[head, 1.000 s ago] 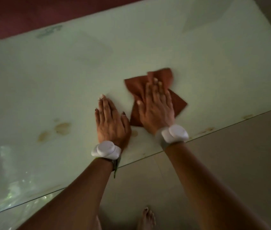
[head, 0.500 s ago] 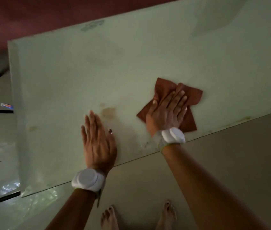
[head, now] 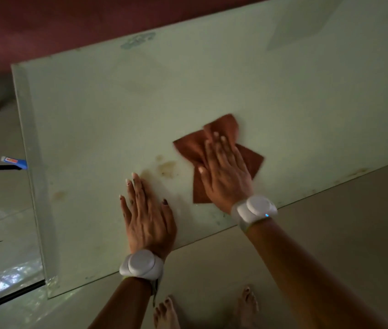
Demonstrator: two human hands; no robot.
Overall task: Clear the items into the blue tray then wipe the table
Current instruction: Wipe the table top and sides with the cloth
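A pale green table top (head: pixel 212 91) fills most of the view. On it lies a crumpled brown cloth (head: pixel 247 157), near the front edge right of the middle. My right hand (head: pixel 224 172) lies flat on the cloth and presses it down. My left hand (head: pixel 148 214) rests flat on the bare table to the left, fingers spread, holding nothing. Brown stains (head: pixel 167 167) mark the surface between the two hands, and a fainter one (head: pixel 59 194) sits near the left edge. No blue tray is in view.
The table's left edge (head: pixel 29 162) and front edge (head: pixel 330 186) border a pale tiled floor. A small blue and white object (head: pixel 13 161) lies on the floor at the left. Bare feet (head: pixel 167 314) stand below the front edge. A dark red surface lies beyond the far edge.
My right hand has turned with the cloth, fingers now pointing away rather than to the right. The view has shifted a little; my left hand stays flat on the table.
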